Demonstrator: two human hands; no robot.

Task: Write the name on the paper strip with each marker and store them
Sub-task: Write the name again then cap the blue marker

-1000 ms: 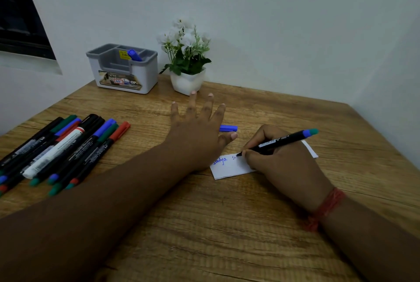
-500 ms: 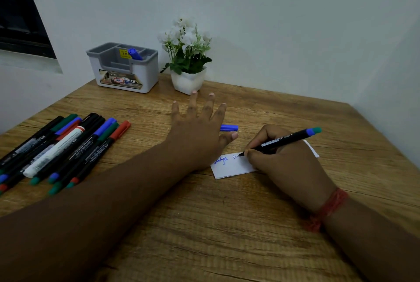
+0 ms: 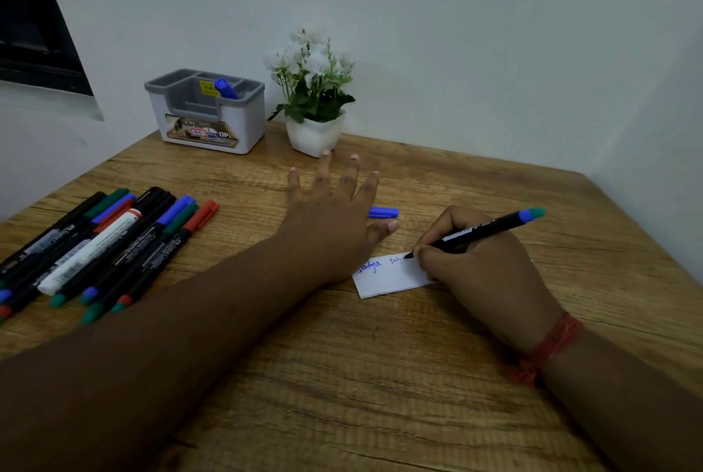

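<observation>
A small white pot of white flowers with green leaves (image 3: 312, 91) stands at the back of the wooden table (image 3: 380, 376), against the pale wall (image 3: 456, 34), beside a dark window (image 3: 30, 23).

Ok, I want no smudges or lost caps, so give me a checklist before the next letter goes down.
1. Strip pinned by left hand: ok, the hand lies flat on its left end.
2. Marker gripped by right hand: ok.
3. Tip on the strip: ok, just past the second word.
4. Cap within reach: ok, lying on the table beside the left hand.
5. Ink dry under the hands: cannot tell.
6. Organizer has room: ok, one marker inside.
</observation>
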